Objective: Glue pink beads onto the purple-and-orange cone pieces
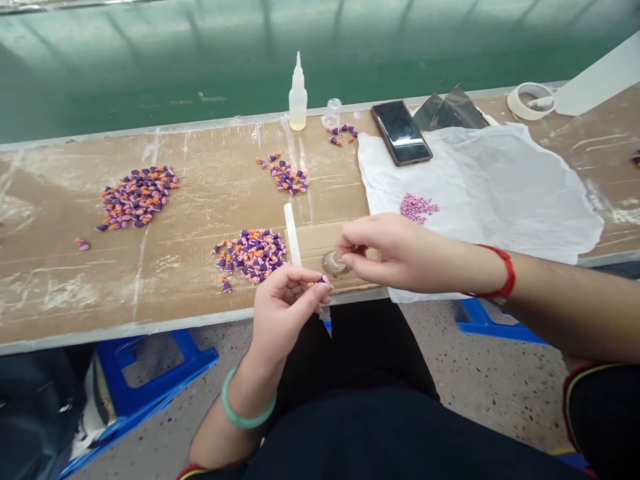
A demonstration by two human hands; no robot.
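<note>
1. Purple-and-orange cone (323, 281): clamped by the fingers (311, 285) of the left hand (287, 313), over the front edge of the cardboard-covered surface (60, 293).
2. Right hand (395, 253): fingers together, just above a clear round cup (334, 263); anything between them is hidden.
3. Matching cones in heaps (137, 197): on the surface.
4. Upright squeeze bottle (298, 93): beside a small clear jar (332, 113).
</note>
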